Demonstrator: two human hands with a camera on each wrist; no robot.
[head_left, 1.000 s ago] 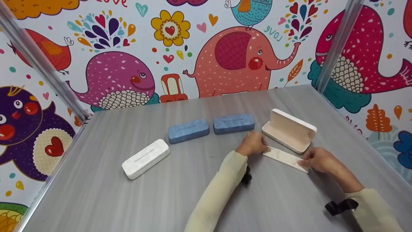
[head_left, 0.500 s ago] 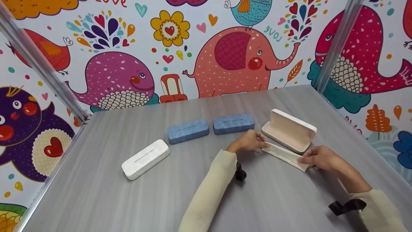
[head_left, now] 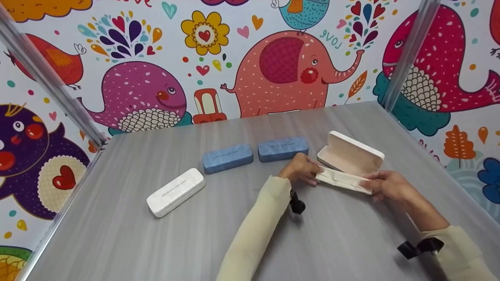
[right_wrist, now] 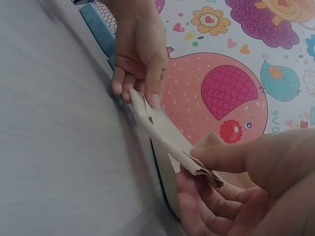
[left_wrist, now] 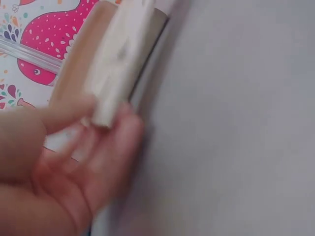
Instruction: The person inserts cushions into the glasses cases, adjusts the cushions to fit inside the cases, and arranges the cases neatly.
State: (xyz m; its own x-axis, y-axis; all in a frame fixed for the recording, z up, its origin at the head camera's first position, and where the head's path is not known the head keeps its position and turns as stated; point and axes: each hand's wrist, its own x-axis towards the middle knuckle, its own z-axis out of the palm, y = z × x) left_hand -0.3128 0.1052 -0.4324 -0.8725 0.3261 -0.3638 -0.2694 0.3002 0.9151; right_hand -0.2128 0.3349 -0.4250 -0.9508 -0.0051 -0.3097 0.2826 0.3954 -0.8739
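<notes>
A folded cream cloth strip (head_left: 343, 180) is held level between both hands, in front of an open white glasses case (head_left: 353, 154) with a pale pink lining. The left hand (head_left: 300, 168) pinches its left end between thumb and fingers. At the other end, the right hand (head_left: 390, 185) has its thumb on top and fingers beneath. In the right wrist view the cloth (right_wrist: 165, 132) shows layered, jagged brownish edges at the near end. The left wrist view is blurred, with the cloth (left_wrist: 120, 59) overlapping the case. The cloth hides the case's front edge in the head view.
Two blue glasses cases, a left one (head_left: 228, 158) and a right one (head_left: 283, 149), lie closed at mid-table. A closed white case (head_left: 176, 192) lies to the left on the grey table (head_left: 156, 249). Cartoon-printed walls (head_left: 218, 70) enclose the back and sides.
Both hands have lifted the cloth off the table and moved it up and away, closer over the open case's front. The cases have stayed in place.
</notes>
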